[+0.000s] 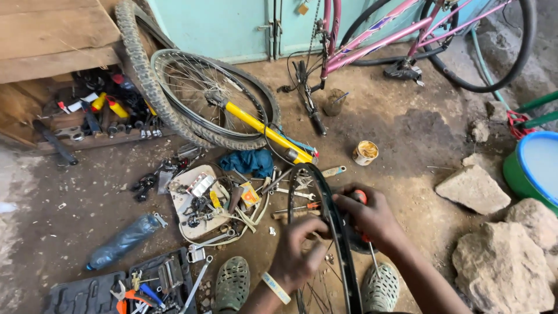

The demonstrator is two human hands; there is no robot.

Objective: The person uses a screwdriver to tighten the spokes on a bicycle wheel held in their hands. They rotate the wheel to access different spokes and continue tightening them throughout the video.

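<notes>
Right now my left hand (297, 256) pinches the black wheel rim (325, 221), and my right hand (369, 216) holds it too, wrapped around an orange-handled screwdriver (363, 224). The wheel stands on its edge between my two sandals (232, 284). Its long way runs from me toward the tool pile (221, 203). I think the screwdriver could slip off the smooth rim and poke my left fingers, or the wheel could tip over.

Bare dirt floor (407, 134) — scattered tools (232, 200) in the middle, a blue cloth (249, 161) beyond them, a small tin (365, 152) farther right, a plastic bottle (123, 241) near left, pale rocks (500, 267) at right.
</notes>
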